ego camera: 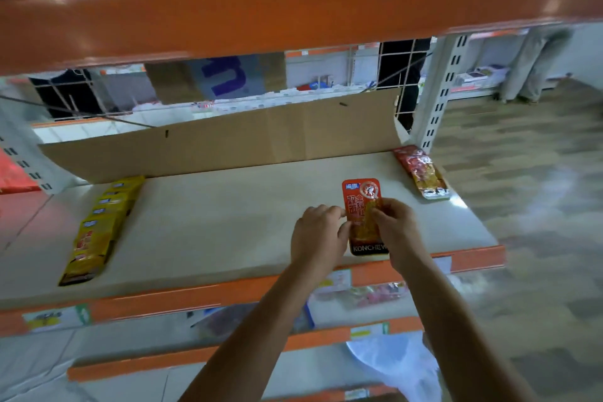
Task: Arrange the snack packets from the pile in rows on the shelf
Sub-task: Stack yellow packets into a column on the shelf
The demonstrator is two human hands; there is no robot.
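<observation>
Both hands are out over the pale shelf (228,225), and between them is one orange packet (360,197). It stands long-ways, with its black-banded bottom end towards the person, near the front lip of the shelf and right of the middle. The right hand (396,230) has it from the right side: thumb and curled fingers are nipped onto the packet about halfway down its length, so the upper half stands free above the knuckles. The left hand (318,233) is curled too, its fingertips at the packet's left edge level with the other hand. It looks to be pinching that edge, though the blur makes the contact hard to be sure of. Whether the packet's lower end touches the shelf board I cannot tell.

Along the left edge of the shelf runs a row of yellow packets (98,225), overlapping from back to front. At the far right corner lies a short stack of red and yellow packets (421,173), well apart from the hands. A cardboard sheet (228,143) stands along the back of the shelf. More packets show on the lower shelf (359,295) beneath.
</observation>
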